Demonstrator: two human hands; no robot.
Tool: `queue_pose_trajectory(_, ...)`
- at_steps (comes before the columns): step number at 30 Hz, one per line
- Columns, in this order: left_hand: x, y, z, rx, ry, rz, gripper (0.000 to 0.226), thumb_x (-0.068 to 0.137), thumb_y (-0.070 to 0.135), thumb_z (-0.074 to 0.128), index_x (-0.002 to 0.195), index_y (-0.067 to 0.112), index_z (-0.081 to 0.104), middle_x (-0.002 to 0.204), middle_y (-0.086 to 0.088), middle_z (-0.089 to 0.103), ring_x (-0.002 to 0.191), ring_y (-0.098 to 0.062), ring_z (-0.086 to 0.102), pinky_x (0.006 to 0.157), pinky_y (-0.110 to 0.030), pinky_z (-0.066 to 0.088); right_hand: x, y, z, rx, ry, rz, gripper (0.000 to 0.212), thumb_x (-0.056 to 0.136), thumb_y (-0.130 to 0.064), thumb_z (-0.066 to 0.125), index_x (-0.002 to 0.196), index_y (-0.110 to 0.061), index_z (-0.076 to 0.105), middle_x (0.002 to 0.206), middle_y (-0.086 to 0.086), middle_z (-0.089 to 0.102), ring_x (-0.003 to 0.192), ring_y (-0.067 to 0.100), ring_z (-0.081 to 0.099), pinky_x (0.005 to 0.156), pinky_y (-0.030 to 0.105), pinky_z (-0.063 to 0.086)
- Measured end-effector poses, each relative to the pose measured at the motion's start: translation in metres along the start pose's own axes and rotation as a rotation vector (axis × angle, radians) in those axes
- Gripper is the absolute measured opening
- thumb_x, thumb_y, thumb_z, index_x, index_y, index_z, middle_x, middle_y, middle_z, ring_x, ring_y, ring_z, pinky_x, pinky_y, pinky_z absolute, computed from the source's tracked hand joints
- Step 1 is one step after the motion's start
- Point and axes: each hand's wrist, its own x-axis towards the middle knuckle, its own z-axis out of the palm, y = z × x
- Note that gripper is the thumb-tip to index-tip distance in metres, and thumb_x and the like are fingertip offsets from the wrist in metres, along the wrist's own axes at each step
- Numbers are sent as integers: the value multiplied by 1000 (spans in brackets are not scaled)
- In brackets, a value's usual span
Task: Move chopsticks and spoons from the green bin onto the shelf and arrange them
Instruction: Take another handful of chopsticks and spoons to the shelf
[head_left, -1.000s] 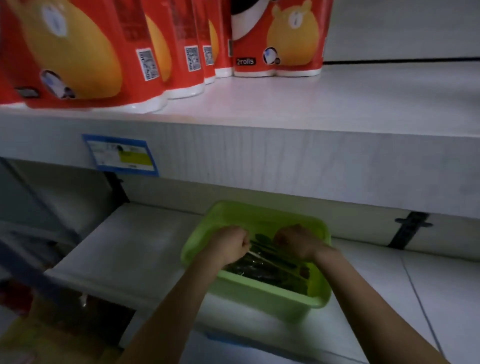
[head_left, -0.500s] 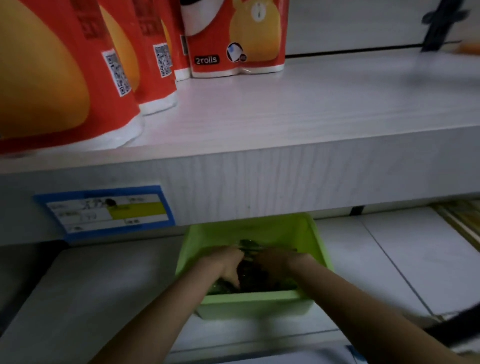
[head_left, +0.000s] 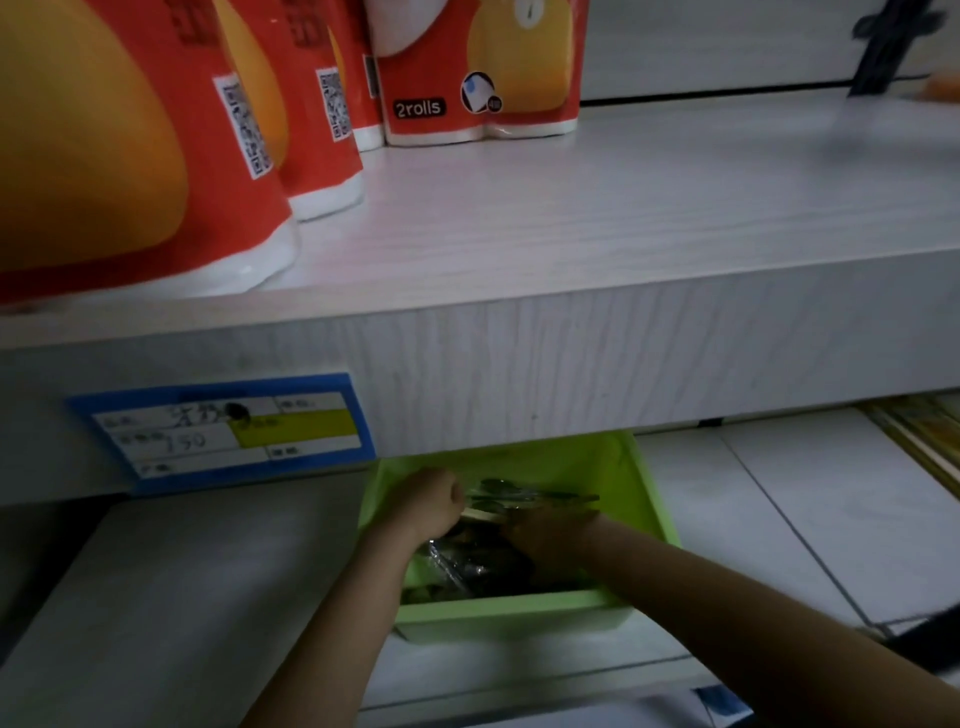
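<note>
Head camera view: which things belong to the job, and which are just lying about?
Job: green plastic bin, bundle of metal spoons and chopsticks, left hand, right hand, white wooden shelf.
Lying about: red paper-roll packs, blue-edged price label.

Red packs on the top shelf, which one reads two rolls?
The farthest pack, rightmost in the row: its black 2rolls label faces us; the nearer packs show QR codes.

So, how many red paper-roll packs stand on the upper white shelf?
4, in a row: nearest pack far left, second pack beside it, thin sliver third, "2rolls" pack farthest. More may hide past the left edge.
</note>
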Motion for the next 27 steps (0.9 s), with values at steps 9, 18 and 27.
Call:
queue_pose_trajectory(9, -10, 3, 5, 82, 40, -32, 25, 92, 20, 43, 98, 10, 66, 105, -9, 68, 96, -26, 62, 75, -29, 46, -2, -9, -2, -240, 53, -14, 35, 94, -25, 48, 118, 0, 53, 122, 22, 58, 110, 35, 57, 87, 40, 46)
queue_pose_trajectory(18, -23, 15, 0, 70, 244, -22, 30, 90, 13, 44, 61, 22, 44, 61, 7, 46, 60, -11, 46, 47, -22, 24, -13, 12, -2, 292, 164, 160, 36, 97, -21, 42, 130, -8, 39, 133, 20, 51, 118, 34, 53, 95, 36, 43)
queue_pose_trajectory(27, -32, 28, 5, 102, 162, 10, 21, 85, 13, 50, 66, 17, 59, 73, -4, 64, 66, -15, 52, 56, -23, 36, -48, 31, -44, 455, 158, 237, 41, 95, -33, 47, 119, 0, 50, 117, 17, 57, 100, 28, 56, 68, 28, 36)
